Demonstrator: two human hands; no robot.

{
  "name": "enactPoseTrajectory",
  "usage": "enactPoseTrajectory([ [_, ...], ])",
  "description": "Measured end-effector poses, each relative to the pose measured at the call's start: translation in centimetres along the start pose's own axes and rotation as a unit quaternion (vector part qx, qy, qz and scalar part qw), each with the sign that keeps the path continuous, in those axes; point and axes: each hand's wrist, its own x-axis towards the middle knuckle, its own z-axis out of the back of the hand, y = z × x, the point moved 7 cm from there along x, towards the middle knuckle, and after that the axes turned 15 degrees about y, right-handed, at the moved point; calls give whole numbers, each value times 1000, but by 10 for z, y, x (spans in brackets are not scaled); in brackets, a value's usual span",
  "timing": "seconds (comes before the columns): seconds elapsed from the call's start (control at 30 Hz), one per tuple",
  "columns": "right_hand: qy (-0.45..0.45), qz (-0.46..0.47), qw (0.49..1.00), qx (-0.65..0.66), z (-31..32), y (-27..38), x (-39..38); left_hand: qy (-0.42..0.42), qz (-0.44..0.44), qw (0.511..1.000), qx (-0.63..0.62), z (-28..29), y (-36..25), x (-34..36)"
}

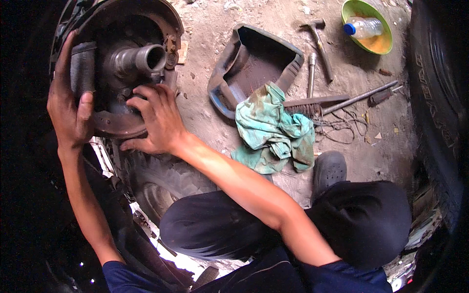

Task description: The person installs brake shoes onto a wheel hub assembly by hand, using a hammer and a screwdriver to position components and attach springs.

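A drum brake assembly (124, 90) with a hollow metal hub spindle (146, 58) stands at the upper left. My left hand (72, 107) lies along its left side, fingers stretched upward and thumb apart, beside a dark curved brake lining (83, 68). On the lower rim, my right hand (159, 119) grips the rusty brake shoe (117, 124), its fingers bent over the inner side and the thumb below. The fingertips are partly hidden among the brake parts.
Right of the brake lies a cut-open plastic container (264, 66) with a crumpled green rag (273, 127) at its edge. Beyond are a hammer (320, 49), a wire brush (312, 105), metal bars, and a green bowl (388, 41) holding a bottle (366, 28). A tyre (435, 97) stands far right.
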Motion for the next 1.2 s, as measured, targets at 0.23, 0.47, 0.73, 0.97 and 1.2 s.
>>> enactPoseTrajectory([
  [0.23, 14, -3, 998, 54, 9, 23, -12, -46, 34, 992, -111, -1, 6, -2],
  [0.47, 18, 29, 996, 83, 22, 46, 34, -47, -8, 997, -54, 1, 9, -8],
  [0.73, 8, 27, 993, 116, 16, 56, 43, -74, -4, 994, -86, 6, 5, -18],
  [0.97, 51, 23, 989, 135, 25, 53, 47, -105, 232, 961, 104, 16, -6, -36],
  [1.2, -24, 91, 986, 136, 74, 61, 54, -212, 414, 882, -74, 5, -13, -50],
])
